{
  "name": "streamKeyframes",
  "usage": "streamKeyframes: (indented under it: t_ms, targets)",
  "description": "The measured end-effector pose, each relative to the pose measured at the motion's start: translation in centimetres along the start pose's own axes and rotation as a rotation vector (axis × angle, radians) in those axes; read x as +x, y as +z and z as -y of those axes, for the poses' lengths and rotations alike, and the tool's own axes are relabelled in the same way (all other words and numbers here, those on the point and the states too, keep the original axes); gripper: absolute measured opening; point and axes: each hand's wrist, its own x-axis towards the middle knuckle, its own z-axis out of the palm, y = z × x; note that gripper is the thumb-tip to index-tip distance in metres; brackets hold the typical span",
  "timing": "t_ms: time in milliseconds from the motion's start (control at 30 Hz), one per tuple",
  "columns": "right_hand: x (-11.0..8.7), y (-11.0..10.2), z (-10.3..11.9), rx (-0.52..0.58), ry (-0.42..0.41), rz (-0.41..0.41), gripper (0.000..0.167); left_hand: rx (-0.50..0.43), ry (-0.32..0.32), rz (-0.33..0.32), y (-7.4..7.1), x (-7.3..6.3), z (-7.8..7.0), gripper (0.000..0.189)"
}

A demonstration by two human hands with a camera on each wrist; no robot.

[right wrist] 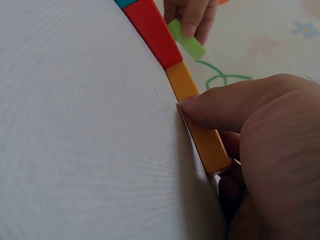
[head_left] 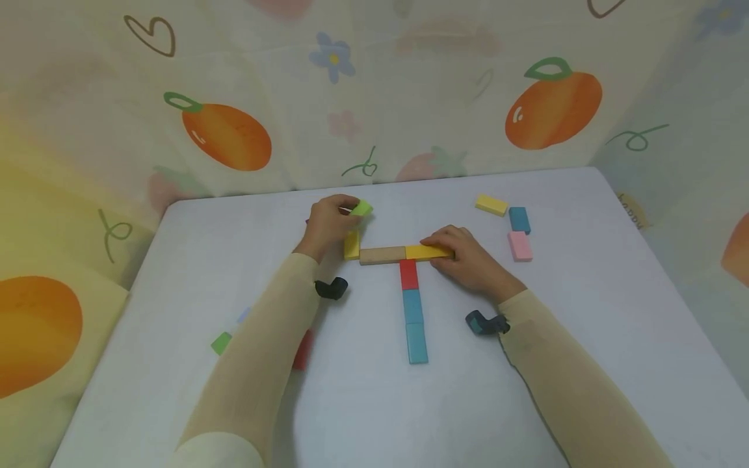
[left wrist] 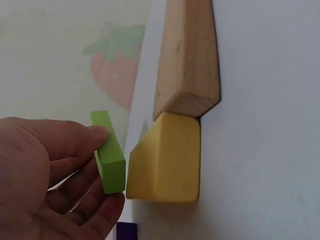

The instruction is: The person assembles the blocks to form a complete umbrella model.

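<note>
My left hand [head_left: 330,226] pinches a light green block [left wrist: 111,155] between thumb and fingers. It is held beside a yellow block [left wrist: 175,162] on the table, which stands against the end of a plain wooden block [head_left: 382,255]. My right hand [head_left: 471,263] grips an orange-yellow block [right wrist: 205,142], thumb on the near side and fingers curled over the far side. That block continues the row from the wooden one. Below the row, a red block [head_left: 409,274] and two blue blocks [head_left: 413,307] run toward me in a line.
At the back right lie a yellow block [head_left: 491,205], a blue block [head_left: 519,220] and a pink block [head_left: 520,246]. Partly hidden by my left arm are a green block [head_left: 221,343] and a red block [head_left: 302,351]. A purple block [left wrist: 126,231] shows below my left hand.
</note>
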Motion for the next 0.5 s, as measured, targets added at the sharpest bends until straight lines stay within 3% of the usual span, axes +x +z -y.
streamKeyframes:
  t_ms: [233,500]
  targets:
    - [0.0,0.0,-0.1,-0.003,-0.003,-0.001,0.038,0.059,0.042,0.053,1.2,0.8,-0.7,0.037]
    - [0.0,0.0,-0.2,0.001,-0.005,-0.003,0.039,0.148,0.034,0.075,2.2,1.3,-1.0,0.036]
